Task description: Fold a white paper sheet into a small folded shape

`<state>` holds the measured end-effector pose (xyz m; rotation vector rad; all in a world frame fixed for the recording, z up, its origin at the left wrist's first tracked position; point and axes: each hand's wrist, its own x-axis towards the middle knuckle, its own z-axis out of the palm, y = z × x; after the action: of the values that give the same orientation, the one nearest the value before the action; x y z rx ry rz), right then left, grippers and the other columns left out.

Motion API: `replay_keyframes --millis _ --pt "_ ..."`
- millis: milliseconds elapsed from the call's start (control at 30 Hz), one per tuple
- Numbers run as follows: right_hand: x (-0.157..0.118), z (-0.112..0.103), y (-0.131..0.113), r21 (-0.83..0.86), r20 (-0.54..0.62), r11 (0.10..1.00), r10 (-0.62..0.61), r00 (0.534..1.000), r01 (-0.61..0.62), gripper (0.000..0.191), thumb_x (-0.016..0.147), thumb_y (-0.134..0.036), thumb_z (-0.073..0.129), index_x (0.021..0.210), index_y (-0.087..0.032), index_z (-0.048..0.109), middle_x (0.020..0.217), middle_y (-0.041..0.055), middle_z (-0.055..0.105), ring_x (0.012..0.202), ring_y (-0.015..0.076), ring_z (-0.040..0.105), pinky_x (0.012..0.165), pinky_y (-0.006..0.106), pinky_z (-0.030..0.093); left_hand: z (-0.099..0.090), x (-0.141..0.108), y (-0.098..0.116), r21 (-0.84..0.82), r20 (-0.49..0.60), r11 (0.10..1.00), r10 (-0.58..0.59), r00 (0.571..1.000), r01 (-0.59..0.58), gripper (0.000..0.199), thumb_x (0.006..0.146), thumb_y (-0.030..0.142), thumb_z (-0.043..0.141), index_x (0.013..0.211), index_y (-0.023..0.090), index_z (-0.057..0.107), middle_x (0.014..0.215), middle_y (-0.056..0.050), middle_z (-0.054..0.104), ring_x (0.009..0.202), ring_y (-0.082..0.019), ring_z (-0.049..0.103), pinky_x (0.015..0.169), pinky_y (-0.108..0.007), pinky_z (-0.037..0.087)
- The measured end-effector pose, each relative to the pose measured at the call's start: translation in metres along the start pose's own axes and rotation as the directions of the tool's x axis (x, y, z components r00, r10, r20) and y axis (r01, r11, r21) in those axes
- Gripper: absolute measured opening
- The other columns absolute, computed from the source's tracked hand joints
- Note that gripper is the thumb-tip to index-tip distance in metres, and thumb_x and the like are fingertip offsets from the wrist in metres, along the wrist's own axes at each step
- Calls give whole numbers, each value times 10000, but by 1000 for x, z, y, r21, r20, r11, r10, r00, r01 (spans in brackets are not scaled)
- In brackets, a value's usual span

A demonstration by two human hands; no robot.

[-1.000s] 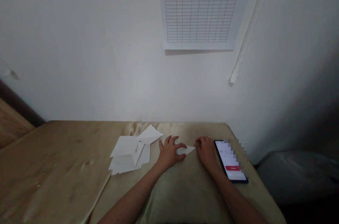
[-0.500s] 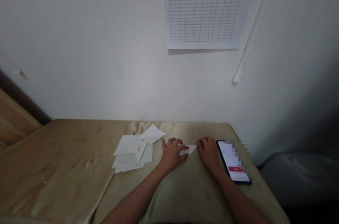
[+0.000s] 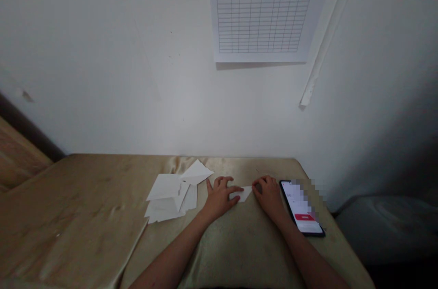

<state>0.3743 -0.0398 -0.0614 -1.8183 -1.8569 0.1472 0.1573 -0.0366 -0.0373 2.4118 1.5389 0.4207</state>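
In the head view, a small folded piece of white paper [image 3: 244, 194] lies flat on the surface [image 3: 85, 198], between the two hands. The left hand [image 3: 219, 198] has its fingers bent and spread, with thumb and index finger touching the paper's left part; whether it grips or only presses, I cannot tell, as this part is small and dim. The right hand [image 3: 268, 195] pinches the paper's right end with gathered fingertips. Left of the hands, white paper sheets [image 3: 164, 186] overlap in a loose pile. Just beside the right hand lies a smartphone [image 3: 301, 214], its screen lit.
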Motion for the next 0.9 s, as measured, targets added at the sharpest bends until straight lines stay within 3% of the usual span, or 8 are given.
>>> replay_keyframes --millis 267,900 --pt "-1 -2 -4 43 31 999 7 999 -9 177 818 -279 651 981 -242 711 1111 84 615 1115 272 527 973 381 377 3 1 -2 14 -10 1000 -2 1000 2 343 871 453 682 1197 553 638 1480 35 457 1411 -357 295 1095 -788 22" --pt "-13 -7 -14 41 74 999 -18 997 15 478 668 -431 766 1088 -239 641 1196 104 562 1189 320 490 1067 437 314 2 0 2 8 -3 1000 -22 1000 22 353 857 429 699 1191 533 652 1476 27 462 1412 -357 289 1105 -775 -1"
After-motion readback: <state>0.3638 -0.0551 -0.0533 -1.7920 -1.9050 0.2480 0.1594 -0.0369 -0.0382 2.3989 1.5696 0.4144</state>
